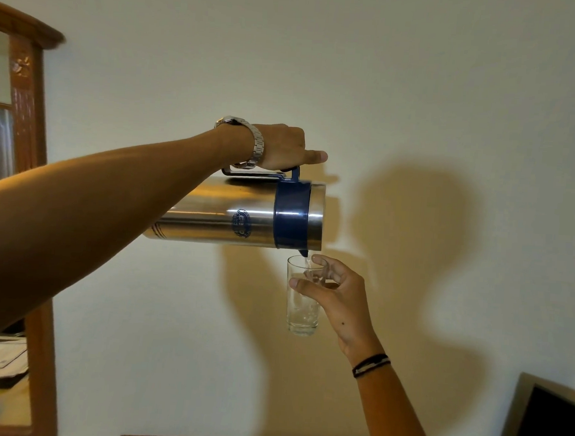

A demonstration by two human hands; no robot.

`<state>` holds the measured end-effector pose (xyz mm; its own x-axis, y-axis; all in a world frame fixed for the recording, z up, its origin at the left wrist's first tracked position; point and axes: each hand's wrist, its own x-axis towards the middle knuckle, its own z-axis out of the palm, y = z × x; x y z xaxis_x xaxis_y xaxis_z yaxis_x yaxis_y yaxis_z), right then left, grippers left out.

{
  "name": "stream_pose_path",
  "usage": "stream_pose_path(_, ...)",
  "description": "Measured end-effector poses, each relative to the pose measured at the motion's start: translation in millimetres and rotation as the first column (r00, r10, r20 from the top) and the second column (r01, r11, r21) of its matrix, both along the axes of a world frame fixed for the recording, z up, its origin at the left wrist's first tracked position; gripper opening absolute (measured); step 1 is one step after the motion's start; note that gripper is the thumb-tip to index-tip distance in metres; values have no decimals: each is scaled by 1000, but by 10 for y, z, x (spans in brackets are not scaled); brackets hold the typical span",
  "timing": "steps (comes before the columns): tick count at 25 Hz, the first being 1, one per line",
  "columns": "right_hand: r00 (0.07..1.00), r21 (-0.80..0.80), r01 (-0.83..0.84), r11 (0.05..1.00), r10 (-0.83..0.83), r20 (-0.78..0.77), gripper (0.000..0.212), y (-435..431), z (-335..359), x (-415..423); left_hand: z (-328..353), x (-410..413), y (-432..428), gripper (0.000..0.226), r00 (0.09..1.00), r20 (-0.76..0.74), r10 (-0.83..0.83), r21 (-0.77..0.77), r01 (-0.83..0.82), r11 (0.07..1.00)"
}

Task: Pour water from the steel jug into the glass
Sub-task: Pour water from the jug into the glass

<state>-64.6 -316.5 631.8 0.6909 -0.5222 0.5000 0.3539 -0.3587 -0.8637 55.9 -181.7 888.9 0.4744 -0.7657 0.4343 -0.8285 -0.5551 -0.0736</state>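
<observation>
The left hand [280, 145] grips the handle of the tall steel jug with a blue collar [233, 211], its long axis near horizontal, spout directly above the clear tumbler glass [301, 302] clasped by the right hand [337, 292].

Steel jug [220, 211]: brushed, glossy metal with smooth navy plastic collar [291, 214]. Glass [302, 298]: clear, smooth. Wristwatch [255, 142]: polished metal links. Mirror frame [29, 104]: varnished carved wood. Wall [420, 74]: matt paint.
</observation>
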Motion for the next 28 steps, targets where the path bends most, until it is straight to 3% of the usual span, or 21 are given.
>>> stream_pose_path(10, 1000, 43, -26, 999, 25, 17, 71, -23, -53, 90, -90, 100, 87, 71, 998, -62, 17, -21, -18, 1000)
stream_pose_path(17, 999, 34, 14, 999, -15, 35, 68, -140, 66, 74, -454, 419, 383, 75, 928, -353, -122, -307, 8, 952)
stream_pose_path(22, 998, 64, -11, 998, 7, 60, 61, -219, 256, 89, -903, 614, 612, 73, 698, -613, -370, -667, -206, 716)
stream_pose_path(26, 997, 55, -49, 997, 45, 63, 62, -315, 580, 73, -1233, 762, 797, 71, 502, -656, -563, -754, -436, 490)
stream_pose_path(28, 998, 53, -43, 998, 39, 58, 58, -407, 764, 65, -1306, 801, 866, 80, 429, -627, -651, -762, -511, 398)
